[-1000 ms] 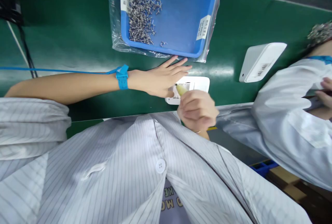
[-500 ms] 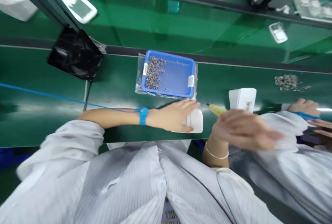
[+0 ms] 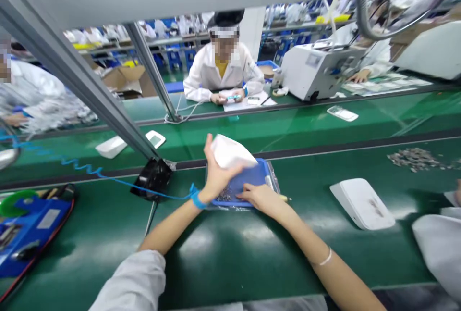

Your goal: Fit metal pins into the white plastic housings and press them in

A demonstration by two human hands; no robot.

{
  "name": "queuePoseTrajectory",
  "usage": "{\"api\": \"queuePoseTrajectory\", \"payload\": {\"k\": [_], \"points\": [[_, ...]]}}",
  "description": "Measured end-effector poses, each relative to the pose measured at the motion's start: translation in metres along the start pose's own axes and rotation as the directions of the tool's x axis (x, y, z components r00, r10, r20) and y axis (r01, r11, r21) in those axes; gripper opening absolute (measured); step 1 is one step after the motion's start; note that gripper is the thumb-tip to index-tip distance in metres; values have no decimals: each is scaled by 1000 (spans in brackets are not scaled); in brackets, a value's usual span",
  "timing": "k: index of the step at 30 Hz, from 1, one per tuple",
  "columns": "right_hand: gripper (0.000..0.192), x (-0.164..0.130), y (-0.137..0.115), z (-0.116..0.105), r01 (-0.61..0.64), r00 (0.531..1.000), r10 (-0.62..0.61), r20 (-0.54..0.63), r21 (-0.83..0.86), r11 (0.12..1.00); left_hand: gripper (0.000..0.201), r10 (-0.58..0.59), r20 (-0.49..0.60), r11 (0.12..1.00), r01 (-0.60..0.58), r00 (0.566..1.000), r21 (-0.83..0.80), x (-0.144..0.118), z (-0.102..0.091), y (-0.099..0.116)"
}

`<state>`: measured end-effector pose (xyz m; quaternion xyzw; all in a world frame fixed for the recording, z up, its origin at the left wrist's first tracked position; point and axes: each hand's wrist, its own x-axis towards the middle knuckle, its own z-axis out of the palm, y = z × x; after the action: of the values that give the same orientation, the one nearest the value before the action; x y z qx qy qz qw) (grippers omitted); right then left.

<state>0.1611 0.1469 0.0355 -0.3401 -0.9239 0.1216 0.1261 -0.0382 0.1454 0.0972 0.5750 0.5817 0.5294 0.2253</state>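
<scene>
My left hand (image 3: 215,174), with a blue wrist strap (image 3: 196,199) on its wrist, holds a white plastic housing (image 3: 231,154) lifted above the blue tray (image 3: 255,176). The tray sits in a clear bag on the green belt (image 3: 230,248) and holds several small metal parts. My right hand (image 3: 261,196) rests at the tray's near edge, fingers reaching into it, with a yellow-handled tool (image 3: 284,198) tucked in the hand.
Another white housing (image 3: 361,203) lies on the belt to the right, near a co-worker's white sleeve (image 3: 437,241). A pile of small metal parts (image 3: 414,158) lies far right. A black fan (image 3: 153,178) and slanted metal post (image 3: 82,85) stand left. A person sits across the line.
The view has swung up from my coat to the whole line. My left hand has lifted the white housing off the belt, and my right hand has moved left to the blue tray.
</scene>
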Motion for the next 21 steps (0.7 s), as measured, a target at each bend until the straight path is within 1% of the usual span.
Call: {"api": "queuePoseTrajectory", "payload": {"k": [1,2,3,4,6,7,8,9,10,11,12,14,15,16,17,18,20,21], "points": [[25,1,-1,1,17,997,-16,70,-13,1000,125,-55,-209,992,78,976,103,26,3,-11],[26,2,-2,1,25,993,-22,118,-26,999,121,-98,-320,978,150,942,141,49,6,-23],[28,3,-3,1,24,988,-18,153,-39,999,117,-139,-382,966,210,914,153,70,7,-35],[29,4,-4,0,16,984,-6,178,-51,999,110,-181,-417,953,264,891,150,86,8,-47],[30,5,-4,-1,-2,980,15,198,-69,998,84,-251,-440,930,341,862,139,108,5,-67],[29,5,-4,-2,-7,979,22,202,-77,997,70,-279,-444,917,373,851,140,114,3,-75],[29,5,-4,-3,-11,979,27,200,-82,997,59,-298,-443,907,396,846,146,117,2,-80],[28,5,-4,-4,-15,980,31,198,-82,996,54,-305,-433,901,405,848,158,118,1,-84],[29,5,-3,-4,-21,979,36,199,-80,997,57,-302,-411,901,398,860,173,115,1,-84],[30,6,-3,-4,-22,979,37,203,-74,997,65,-285,-373,908,374,883,190,110,3,-83],[30,6,-3,-4,-16,978,30,205,-68,998,74,-253,-316,922,327,914,207,102,8,-79],[29,7,-2,-1,33,979,-20,204,-56,998,83,-150,-151,959,181,977,217,77,21,-66],[26,8,-2,1,69,978,-57,200,-53,996,82,-77,-50,973,86,996,213,61,29,-59],[25,9,-1,4,111,975,-99,197,-49,993,76,0,50,979,-10,999,204,45,37,-53],[23,12,0,8,153,970,-141,197,-46,987,71,80,143,974,-108,987,200,28,45,-47],[23,14,2,12,191,964,-178,196,-51,980,67,167,233,952,-218,958,214,13,52,-44],[24,19,5,20,237,959,-222,178,-69,969,62,279,334,902,-365,900,232,-11,60,-42],[24,21,6,23,238,961,-222,165,-85,967,60,309,350,883,-403,884,239,-18,63,-43]]}}
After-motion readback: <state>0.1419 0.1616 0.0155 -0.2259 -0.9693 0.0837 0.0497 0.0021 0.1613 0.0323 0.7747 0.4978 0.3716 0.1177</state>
